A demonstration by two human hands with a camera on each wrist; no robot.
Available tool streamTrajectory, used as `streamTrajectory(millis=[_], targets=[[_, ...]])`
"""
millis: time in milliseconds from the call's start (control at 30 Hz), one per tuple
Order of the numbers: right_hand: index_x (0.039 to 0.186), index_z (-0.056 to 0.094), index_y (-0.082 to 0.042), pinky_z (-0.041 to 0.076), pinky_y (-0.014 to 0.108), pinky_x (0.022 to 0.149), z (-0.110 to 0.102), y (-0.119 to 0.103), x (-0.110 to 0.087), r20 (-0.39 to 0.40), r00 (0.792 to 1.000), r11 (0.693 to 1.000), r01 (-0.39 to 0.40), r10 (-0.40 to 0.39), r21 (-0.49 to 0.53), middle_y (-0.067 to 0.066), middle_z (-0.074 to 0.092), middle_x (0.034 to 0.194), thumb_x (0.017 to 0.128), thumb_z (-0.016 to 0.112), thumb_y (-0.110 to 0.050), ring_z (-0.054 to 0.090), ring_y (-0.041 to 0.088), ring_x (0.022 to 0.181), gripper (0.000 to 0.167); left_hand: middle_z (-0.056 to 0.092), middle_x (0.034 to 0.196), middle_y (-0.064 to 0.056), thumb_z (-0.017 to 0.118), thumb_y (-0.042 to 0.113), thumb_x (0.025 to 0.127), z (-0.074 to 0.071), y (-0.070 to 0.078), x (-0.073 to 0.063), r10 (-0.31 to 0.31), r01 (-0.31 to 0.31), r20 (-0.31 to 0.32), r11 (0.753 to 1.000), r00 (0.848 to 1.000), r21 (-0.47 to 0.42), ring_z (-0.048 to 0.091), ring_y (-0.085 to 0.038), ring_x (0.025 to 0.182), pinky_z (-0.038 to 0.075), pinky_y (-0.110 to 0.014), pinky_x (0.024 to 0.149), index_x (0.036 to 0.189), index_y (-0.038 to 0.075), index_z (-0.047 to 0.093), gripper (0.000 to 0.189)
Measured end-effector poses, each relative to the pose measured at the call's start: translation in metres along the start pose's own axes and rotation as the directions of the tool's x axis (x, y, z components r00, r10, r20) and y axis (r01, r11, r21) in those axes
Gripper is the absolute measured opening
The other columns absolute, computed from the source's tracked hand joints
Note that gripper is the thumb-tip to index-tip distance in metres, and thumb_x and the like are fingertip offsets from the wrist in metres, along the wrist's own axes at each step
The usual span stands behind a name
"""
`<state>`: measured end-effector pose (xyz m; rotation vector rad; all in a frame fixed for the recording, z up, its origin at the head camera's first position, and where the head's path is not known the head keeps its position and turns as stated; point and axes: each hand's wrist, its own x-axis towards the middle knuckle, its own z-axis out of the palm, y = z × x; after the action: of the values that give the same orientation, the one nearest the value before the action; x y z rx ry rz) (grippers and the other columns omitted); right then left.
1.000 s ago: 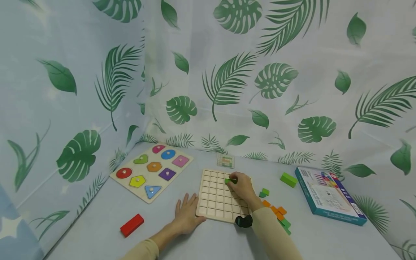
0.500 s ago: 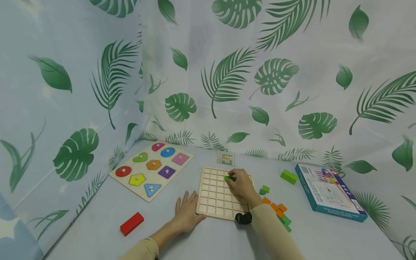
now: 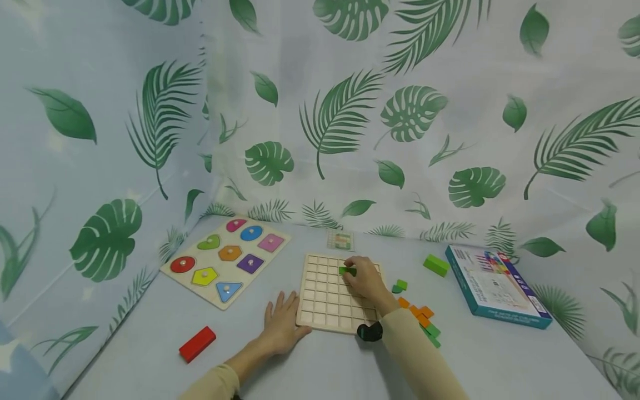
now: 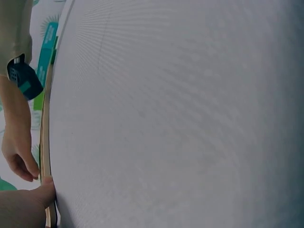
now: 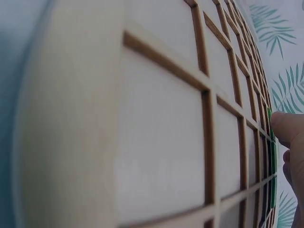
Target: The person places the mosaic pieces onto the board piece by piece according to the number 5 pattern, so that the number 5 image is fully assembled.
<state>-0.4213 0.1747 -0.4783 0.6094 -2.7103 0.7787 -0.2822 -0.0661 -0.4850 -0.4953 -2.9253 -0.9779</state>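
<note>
Left hand (image 3: 282, 328) lay palm down with fingers spread, grasping nothing, thumb against the near-left corner of the grid board (image 3: 320, 310), probably to stop it sliding. Right hand (image 3: 367, 279) pinched a green piece (image 3: 343, 270) at the board's far part, ahead and right of the left hand; fingers hid part of it, so couldn't tell if it was seated in the cells. Right forearm angled forward and inward across the board's near-right corner. Orange pieces (image 3: 424, 319) lay just right of that forearm, likely for easy reach; patterned card (image 3: 340, 240) beyond the right hand, presumably for viewing.
</note>
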Motion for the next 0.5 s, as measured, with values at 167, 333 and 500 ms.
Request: streamTrajectory(millis=[167, 333, 500], targets=[[0.108, 0.064, 0.002, 0.049, 0.041, 0.084, -0.008, 0.005, -0.007, 0.0, 0.999, 0.998, -0.05, 0.05, 0.031, 0.011, 0.064, 0.104, 0.084, 0.07, -0.006, 0.059, 0.028, 0.101, 0.026, 0.029, 0.147, -0.027, 0.066, 0.033, 0.087, -0.002, 0.002, -0.001, 0.0, 0.0, -0.007, 1.0, 1.0, -0.005, 0.013, -0.047, 0.137, 0.006, -0.066, 0.105, 0.14, -0.009, 0.035, 0.074], [0.109, 0.063, 0.003, 0.051, 0.04, 0.083, -0.018, 0.01, -0.018, -0.013, 0.995, 0.992, -0.093, 0.095, 0.088, 0.012, 0.064, 0.105, 0.083, 0.07, -0.003, 0.061, 0.027, 0.099, 0.027, 0.029, 0.147, -0.027, 0.066, 0.033, 0.087, -0.001, 0.003, -0.002, -0.001, 0.001, -0.006, 1.0, 1.0, -0.008, 0.013, -0.047, 0.137, 0.005, -0.065, 0.105, 0.14, -0.008, 0.035, 0.074], [0.109, 0.063, 0.004, 0.051, 0.04, 0.083, -0.028, 0.015, -0.027, -0.039, 0.996, 0.991, -0.08, 0.084, 0.107, 0.014, 0.064, 0.103, 0.083, 0.069, -0.001, 0.061, 0.029, 0.098, 0.027, 0.029, 0.147, -0.026, 0.067, 0.033, 0.087, 0.0, 0.005, -0.001, -0.004, 0.004, -0.006, 1.0, 1.0, -0.009, 0.013, -0.047, 0.137, 0.004, -0.066, 0.105, 0.14, -0.007, 0.035, 0.074]])
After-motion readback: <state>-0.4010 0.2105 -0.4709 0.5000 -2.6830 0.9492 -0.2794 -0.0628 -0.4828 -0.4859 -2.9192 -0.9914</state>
